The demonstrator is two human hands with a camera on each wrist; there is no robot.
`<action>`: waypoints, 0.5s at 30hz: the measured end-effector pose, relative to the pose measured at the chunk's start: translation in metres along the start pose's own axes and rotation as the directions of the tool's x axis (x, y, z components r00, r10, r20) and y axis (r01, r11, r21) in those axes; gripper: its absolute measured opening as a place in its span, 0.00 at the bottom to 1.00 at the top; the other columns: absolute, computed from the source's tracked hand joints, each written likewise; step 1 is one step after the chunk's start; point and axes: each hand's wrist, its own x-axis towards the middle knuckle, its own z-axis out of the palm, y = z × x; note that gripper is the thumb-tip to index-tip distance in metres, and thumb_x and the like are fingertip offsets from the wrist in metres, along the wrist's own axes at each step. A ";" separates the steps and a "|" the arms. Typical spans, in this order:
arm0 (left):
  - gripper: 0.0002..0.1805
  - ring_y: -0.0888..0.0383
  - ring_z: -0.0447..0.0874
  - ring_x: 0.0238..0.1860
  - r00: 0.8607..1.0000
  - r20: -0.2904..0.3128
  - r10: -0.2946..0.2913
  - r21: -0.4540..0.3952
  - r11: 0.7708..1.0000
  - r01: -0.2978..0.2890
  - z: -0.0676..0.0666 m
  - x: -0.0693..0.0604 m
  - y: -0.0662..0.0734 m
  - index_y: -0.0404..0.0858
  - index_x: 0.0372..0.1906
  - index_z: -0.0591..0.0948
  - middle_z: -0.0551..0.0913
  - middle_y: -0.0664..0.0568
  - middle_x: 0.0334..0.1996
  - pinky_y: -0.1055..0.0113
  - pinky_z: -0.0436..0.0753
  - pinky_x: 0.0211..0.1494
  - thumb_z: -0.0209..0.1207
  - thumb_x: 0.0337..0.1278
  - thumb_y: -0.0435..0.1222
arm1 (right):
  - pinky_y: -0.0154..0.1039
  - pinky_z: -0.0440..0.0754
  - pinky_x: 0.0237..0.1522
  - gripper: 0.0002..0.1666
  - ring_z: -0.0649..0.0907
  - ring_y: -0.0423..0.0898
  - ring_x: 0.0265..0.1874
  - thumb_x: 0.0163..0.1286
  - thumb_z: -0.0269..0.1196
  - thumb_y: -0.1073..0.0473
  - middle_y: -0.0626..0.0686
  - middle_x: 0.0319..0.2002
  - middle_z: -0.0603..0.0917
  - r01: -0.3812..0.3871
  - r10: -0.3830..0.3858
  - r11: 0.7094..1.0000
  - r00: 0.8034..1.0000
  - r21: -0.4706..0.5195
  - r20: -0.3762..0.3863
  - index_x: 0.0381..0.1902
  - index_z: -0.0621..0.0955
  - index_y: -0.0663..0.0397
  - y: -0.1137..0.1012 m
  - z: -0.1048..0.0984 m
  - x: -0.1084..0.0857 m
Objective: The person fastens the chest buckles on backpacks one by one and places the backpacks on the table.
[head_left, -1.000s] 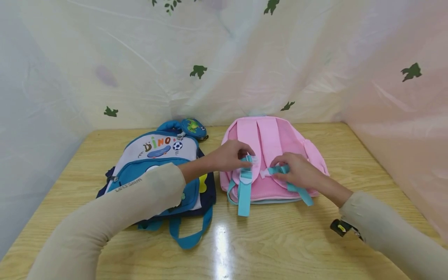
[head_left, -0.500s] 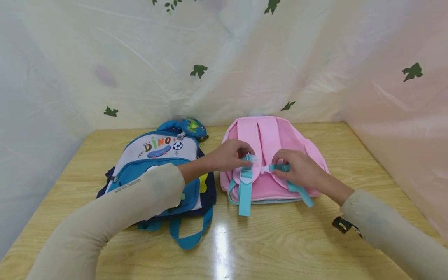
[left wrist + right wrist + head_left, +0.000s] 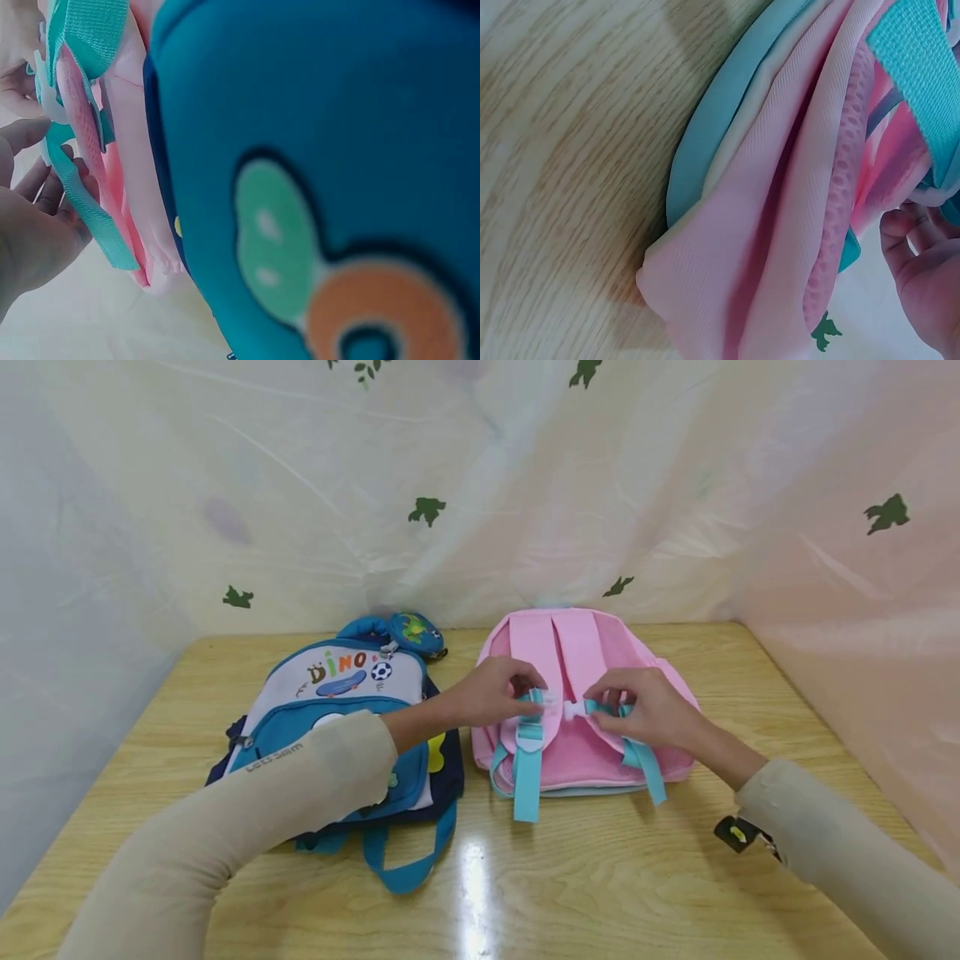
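So the right hand [image 3: 645, 706] is the one that's shifted: over the last second it's lifted a bit, bringing the pale pinkish plastic buckle piece [image 3: 573, 710] up with it. That piece was sitting lower, angled away; now it points across at the clear plastic buckle piece [image 3: 551, 700], near it and roughly level. Reads to me as the two being lined up better, but they don't look joined, and they're too small to tell if they touch.

Left hand [image 3: 498, 693] has barely budged. Its grip is narrow, pinching the left teal woven strap [image 3: 535, 698] right by the clear piece. Right grip is narrow too, thumb and fingers on the right teal woven strap [image 3: 594, 706], and a loose teal strap end [image 3: 647, 770] below it hangs straighter now.

The pink fabric backpack [image 3: 585, 768] these belong to lies straps-up on the pale wood worktop [image 3: 592, 877], just beside the blue-and-white DINO backpack [image 3: 337, 693], which hasn't moved.
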 end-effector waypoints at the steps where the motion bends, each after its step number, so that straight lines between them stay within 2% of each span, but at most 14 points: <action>1: 0.16 0.54 0.78 0.45 1.000 -0.004 0.002 -0.006 1.000 -0.002 0.000 0.000 0.000 0.31 0.56 0.84 0.84 0.47 0.43 0.73 0.79 0.49 0.68 0.66 0.34 | 0.35 0.80 0.31 0.13 0.79 0.40 0.28 0.56 0.76 0.71 0.40 0.29 0.84 0.012 -0.012 1.000 1.000 0.011 -0.009 0.40 0.89 0.54 0.001 -0.001 0.000; 8: 0.15 0.54 0.78 0.44 0.999 -0.029 0.035 -0.007 0.999 -0.035 0.003 0.000 0.000 0.31 0.54 0.84 0.84 0.47 0.42 0.73 0.78 0.48 0.68 0.66 0.33 | 0.32 0.78 0.30 0.13 0.79 0.41 0.28 0.57 0.75 0.72 0.41 0.29 0.84 0.033 -0.027 0.996 0.997 0.087 -0.074 0.39 0.89 0.54 0.003 -0.005 0.000; 15: 0.17 0.54 0.77 0.44 0.999 -0.042 0.025 -0.022 0.999 -0.026 0.006 0.001 0.001 0.32 0.56 0.84 0.83 0.47 0.43 0.74 0.77 0.47 0.69 0.65 0.33 | 0.31 0.79 0.31 0.12 0.79 0.42 0.31 0.60 0.74 0.72 0.47 0.31 0.85 -0.002 0.013 0.989 0.997 0.150 -0.071 0.41 0.89 0.58 0.001 -0.007 -0.001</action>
